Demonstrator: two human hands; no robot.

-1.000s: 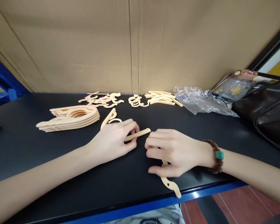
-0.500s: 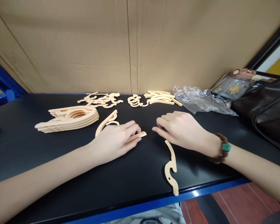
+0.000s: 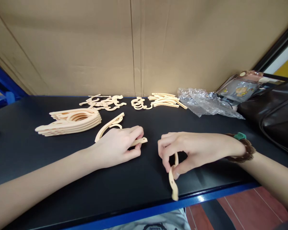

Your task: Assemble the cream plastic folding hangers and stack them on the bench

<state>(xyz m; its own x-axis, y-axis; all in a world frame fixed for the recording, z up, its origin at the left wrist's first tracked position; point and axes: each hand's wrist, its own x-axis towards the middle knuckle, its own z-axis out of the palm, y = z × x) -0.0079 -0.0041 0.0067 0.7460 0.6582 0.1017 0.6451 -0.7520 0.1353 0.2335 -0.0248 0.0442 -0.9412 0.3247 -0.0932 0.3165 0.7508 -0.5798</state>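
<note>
My left hand (image 3: 122, 145) is closed round a beige plastic hanger piece (image 3: 142, 140), whose holed end sticks out past the fingertips. Beyond the wrist, a long curved part (image 3: 109, 124) pokes out; the hand hides where it ends and whether it joins the held piece. Near the front edge, my right hand (image 3: 182, 150) pinches a wavy beige hanger arm (image 3: 173, 187) between thumb and fingers. That arm is tipped on edge, its lower end pointing toward me, its middle partly covered by the fingers.
Folded hangers (image 3: 72, 123) lie stacked at the left. Loose hooked parts (image 3: 105, 103), ring-shaped hooks (image 3: 138, 103) and long bars (image 3: 166, 100) line the back. Clear plastic wrap (image 3: 206, 101) and a dark bag (image 3: 273, 111) occupy the right. Cardboard (image 3: 91, 48) stands behind the black table (image 3: 124, 191).
My right hand has come down toward me and taken hold of the hanger arm that lay flat, turning it on edge. The left hand has shifted only slightly, still gripping its piece.
</note>
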